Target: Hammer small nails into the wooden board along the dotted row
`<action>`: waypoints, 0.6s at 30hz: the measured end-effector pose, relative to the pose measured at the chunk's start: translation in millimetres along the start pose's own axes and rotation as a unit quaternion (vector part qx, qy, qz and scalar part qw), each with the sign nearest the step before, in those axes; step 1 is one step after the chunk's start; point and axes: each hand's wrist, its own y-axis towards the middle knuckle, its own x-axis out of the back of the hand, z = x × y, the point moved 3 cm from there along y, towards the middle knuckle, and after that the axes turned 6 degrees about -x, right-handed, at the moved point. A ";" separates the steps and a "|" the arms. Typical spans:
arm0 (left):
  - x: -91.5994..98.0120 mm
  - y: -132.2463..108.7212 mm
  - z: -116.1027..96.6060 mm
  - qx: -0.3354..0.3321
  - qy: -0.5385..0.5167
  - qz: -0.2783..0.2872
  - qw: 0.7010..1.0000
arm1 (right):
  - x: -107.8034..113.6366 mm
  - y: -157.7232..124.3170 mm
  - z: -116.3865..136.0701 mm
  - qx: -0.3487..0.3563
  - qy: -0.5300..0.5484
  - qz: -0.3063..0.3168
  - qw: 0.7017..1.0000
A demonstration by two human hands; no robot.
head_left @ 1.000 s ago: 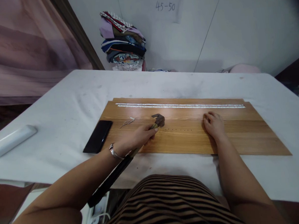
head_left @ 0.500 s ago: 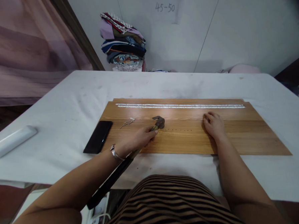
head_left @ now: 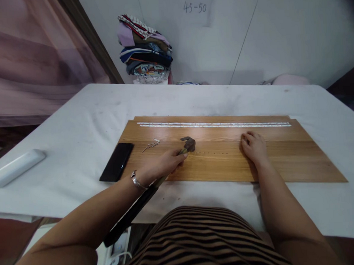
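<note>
My left hand [head_left: 172, 161] is closed around the neck of a claw hammer [head_left: 190, 144], just below its metal head. The hammer's long dark handle runs back under my left forearm. Its head lies low over a wooden board [head_left: 287, 154], beside a row of small dark dots or nail heads [head_left: 212, 152]. My right hand [head_left: 254, 146] rests on the board to the right of that row, fingers curled in; whatever may be inside them is hidden. Several loose nails [head_left: 150, 145] lie on the board to the left of the hammer head.
Two white measuring strips [head_left: 215, 125] run along the board's far side. A black phone [head_left: 117, 162] overlaps the board's left edge. A white elongated object [head_left: 17, 167] lies on the white-covered table [head_left: 76, 130] at left. Folded clothes [head_left: 146, 51] are stacked beyond the table.
Both hands and the hammer stay essentially where they were. Only a very slight shift of the camera view shows.
</note>
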 end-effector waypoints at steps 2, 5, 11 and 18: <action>-0.2 0.3 1.7 -0.002 -0.001 0.004 1.000 | -0.1 0.0 0.3 -0.002 -0.001 0.001 1.000; 0.6 0.2 1.6 -0.006 -0.002 0.004 1.000 | -0.3 0.3 0.3 -0.003 -0.001 0.007 1.000; 3.3 0.9 -0.3 -0.014 -0.010 0.001 1.000 | -1.1 1.3 -0.5 0.002 0.008 0.007 1.000; 2.9 3.9 7.0 -0.018 -0.012 0.011 1.000 | -3.6 1.8 -1.4 0.002 0.000 -0.003 1.000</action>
